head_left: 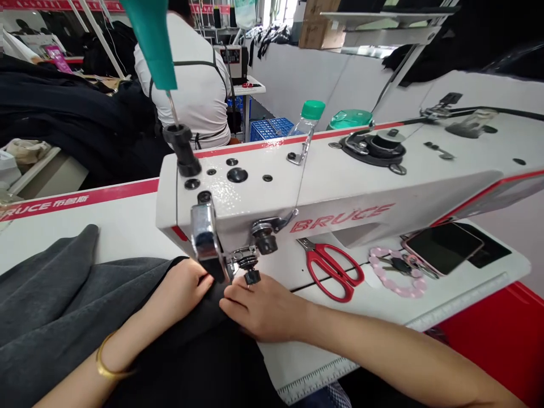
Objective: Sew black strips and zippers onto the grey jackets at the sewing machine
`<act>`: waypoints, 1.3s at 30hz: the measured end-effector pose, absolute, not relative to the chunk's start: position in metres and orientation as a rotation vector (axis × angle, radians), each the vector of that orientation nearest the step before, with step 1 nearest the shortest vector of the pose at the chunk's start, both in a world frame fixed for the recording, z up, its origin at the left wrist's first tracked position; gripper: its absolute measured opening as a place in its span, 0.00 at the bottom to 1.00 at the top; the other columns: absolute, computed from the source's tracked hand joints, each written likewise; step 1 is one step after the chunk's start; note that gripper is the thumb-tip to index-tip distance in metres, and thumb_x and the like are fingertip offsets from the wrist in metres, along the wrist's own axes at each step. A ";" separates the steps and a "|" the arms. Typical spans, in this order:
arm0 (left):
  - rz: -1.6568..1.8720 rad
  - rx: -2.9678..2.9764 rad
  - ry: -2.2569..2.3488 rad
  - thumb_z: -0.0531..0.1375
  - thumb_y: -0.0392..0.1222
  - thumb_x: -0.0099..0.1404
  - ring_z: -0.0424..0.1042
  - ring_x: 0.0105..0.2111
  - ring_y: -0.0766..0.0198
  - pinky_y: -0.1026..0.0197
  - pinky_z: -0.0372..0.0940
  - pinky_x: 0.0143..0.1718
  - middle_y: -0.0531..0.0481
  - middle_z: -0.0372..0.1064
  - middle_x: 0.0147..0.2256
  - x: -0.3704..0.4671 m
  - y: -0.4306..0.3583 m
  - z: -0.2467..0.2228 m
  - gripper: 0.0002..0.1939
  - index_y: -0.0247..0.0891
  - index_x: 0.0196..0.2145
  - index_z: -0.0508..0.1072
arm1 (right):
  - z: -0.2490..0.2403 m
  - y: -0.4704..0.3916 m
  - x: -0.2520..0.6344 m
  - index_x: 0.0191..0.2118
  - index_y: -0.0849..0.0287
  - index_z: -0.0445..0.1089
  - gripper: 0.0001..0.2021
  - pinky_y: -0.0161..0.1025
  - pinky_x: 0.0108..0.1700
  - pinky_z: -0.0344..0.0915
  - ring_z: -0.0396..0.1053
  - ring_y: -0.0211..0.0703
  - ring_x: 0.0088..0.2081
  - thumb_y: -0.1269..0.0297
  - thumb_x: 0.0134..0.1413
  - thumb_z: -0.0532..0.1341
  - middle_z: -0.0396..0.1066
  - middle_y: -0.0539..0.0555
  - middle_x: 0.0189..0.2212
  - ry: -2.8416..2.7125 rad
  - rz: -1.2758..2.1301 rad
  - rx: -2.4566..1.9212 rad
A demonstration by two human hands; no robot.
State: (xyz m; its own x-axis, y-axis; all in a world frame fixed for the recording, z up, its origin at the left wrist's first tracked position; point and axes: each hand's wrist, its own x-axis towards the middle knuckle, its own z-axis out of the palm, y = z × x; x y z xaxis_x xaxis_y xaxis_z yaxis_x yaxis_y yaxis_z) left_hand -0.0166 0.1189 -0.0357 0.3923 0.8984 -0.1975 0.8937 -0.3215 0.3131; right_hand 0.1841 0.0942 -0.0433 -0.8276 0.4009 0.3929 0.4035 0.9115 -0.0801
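Observation:
Dark grey fabric (106,294) spreads over the left of the white sewing machine table and under the needle area of the sewing machine (263,192). On the fabric, just left of the machine's head, lies my left hand (185,289), its fingers closed together on the cloth and partly hidden behind the metal needle-side guard. A gold bangle circles that wrist. My right hand (267,309) is at the right of the needle area, fingers curled and pressed on the fabric's edge. The needle itself is hidden.
Red-handled scissors (335,272), a pink beaded bracelet (397,272) with keys and a phone (444,246) lie on the table at right. A teal-handled tool (153,45) stands upright in the machine's top. Beyond it sits a person in white (195,90), seen from behind.

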 end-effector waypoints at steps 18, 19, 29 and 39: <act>0.288 2.830 1.191 0.51 0.35 0.63 0.64 0.42 0.58 0.52 0.59 0.44 0.46 0.69 0.40 -0.010 0.071 -0.031 0.14 0.35 0.45 0.68 | -0.057 0.077 0.181 0.30 0.64 0.65 0.08 0.38 0.26 0.56 0.62 0.40 0.28 0.74 0.53 0.50 0.65 0.53 0.25 -2.595 0.050 -0.629; 0.303 2.836 1.174 0.51 0.35 0.63 0.64 0.42 0.58 0.52 0.59 0.43 0.45 0.69 0.40 -0.011 0.071 -0.034 0.14 0.34 0.46 0.68 | -0.056 0.077 0.181 0.30 0.64 0.65 0.07 0.38 0.27 0.56 0.62 0.41 0.29 0.74 0.53 0.51 0.65 0.53 0.26 -2.602 0.061 -0.640; 0.344 2.916 1.110 0.49 0.38 0.63 0.65 0.31 0.60 0.58 0.61 0.32 0.47 0.69 0.34 -0.020 0.097 -0.038 0.11 0.38 0.32 0.71 | -0.054 0.090 0.178 0.31 0.63 0.65 0.09 0.38 0.26 0.52 0.60 0.40 0.28 0.76 0.53 0.48 0.66 0.53 0.29 -2.673 0.112 -0.785; 0.491 3.009 1.024 0.50 0.38 0.64 0.64 0.38 0.58 0.56 0.59 0.41 0.47 0.69 0.36 -0.014 0.094 -0.031 0.11 0.36 0.34 0.72 | -0.057 0.092 0.184 0.34 0.63 0.65 0.11 0.39 0.36 0.56 0.61 0.42 0.37 0.72 0.58 0.47 0.64 0.53 0.31 -2.698 0.262 -0.710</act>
